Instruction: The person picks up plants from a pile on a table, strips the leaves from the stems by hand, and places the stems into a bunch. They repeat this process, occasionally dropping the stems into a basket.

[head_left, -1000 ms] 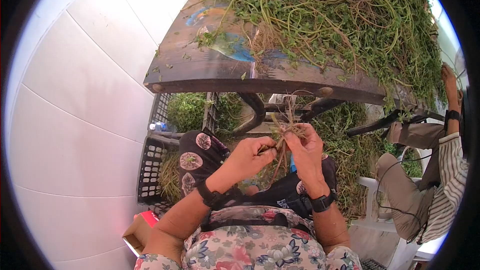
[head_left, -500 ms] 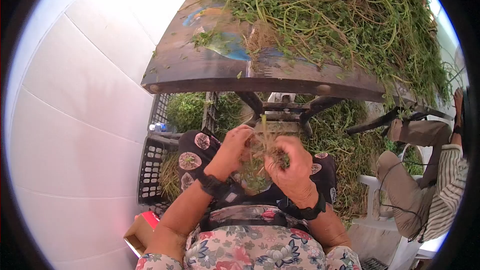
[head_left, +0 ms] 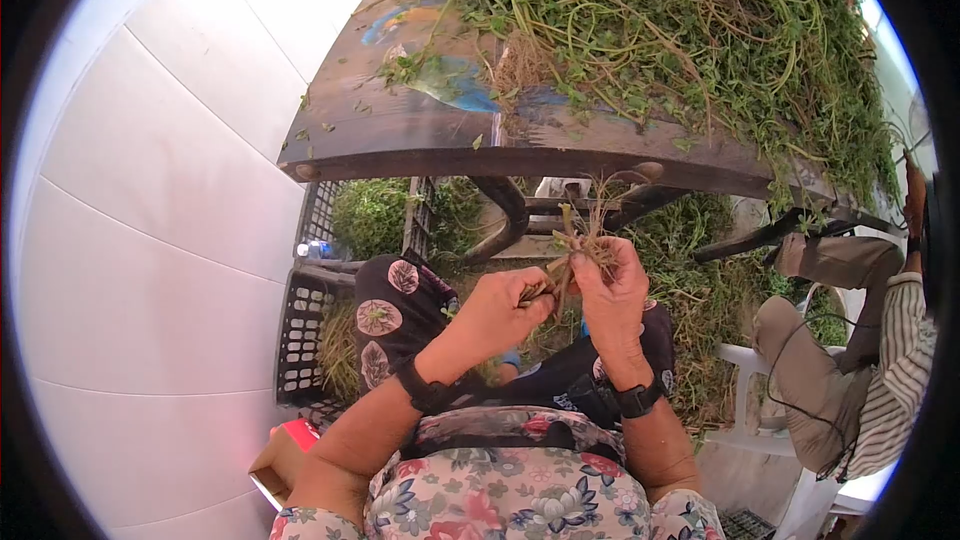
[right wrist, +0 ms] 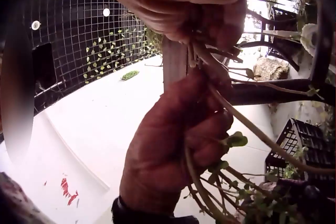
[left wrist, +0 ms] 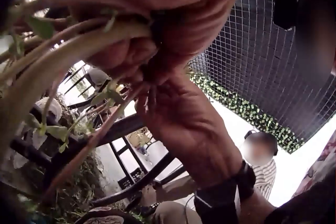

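Over the lap in the head view, both hands hold a small bunch of rooted plant stems (head_left: 582, 243), roots and cut-looking ends pointing up. My left hand (head_left: 497, 312) grips the stems with curled fingers. My right hand (head_left: 613, 302) pinches the bunch near its roots with thumb and fingers, close beside the left. In the left wrist view, thick pale stems (left wrist: 73, 56) with small leaves trail from the left hand; the right hand (left wrist: 184, 124) meets it below. The right wrist view has stems (right wrist: 257, 132) hanging leafy end down from the left hand (right wrist: 176, 140).
A wooden table (head_left: 400, 130) ahead bears a large heap of leafy stems (head_left: 680, 50). Black crates (head_left: 300, 340) with greens stand at left beside a white wall (head_left: 150, 270). More greens (head_left: 700, 310) cover the floor. Another person (head_left: 840, 340) sits at the right.
Half a second ago the hands were blurred, farther apart around the bunch. Now they are back together, the roots raised above the right fingers, much as a second ago.
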Tool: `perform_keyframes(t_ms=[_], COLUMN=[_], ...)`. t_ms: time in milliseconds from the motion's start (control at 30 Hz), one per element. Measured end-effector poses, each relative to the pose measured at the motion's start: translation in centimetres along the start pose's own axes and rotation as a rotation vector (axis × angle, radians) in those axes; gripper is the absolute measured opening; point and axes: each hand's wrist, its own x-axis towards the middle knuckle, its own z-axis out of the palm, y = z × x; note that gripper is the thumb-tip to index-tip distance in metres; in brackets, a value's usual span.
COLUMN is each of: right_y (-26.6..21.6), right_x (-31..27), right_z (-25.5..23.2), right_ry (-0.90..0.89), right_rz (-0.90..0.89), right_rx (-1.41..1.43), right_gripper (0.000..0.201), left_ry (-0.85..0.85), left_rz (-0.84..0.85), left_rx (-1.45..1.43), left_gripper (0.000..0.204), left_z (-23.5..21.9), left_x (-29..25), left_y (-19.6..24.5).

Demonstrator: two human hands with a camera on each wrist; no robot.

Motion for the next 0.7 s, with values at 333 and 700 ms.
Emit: perform_keyframes(t_ms=[333, 700], right_y=[0.0, -2.2], right_x=[-0.9, -1.9], right_z=[0.2, 0.7], right_ry=[-0.020, -0.054], right_rz=[-0.201, -0.462], right_rx=[-0.219, -0.260], right_gripper=[0.023, 0.023], left_ry=[0.072, 0.239], left_rz=[0.033, -0.593], left_rx=[0.100, -1.192], left_gripper=[0.017, 0.006], left_z=[0.4, -0.3], left_x=[0.1, 1.5], left_y=[-1.2, -6.7])
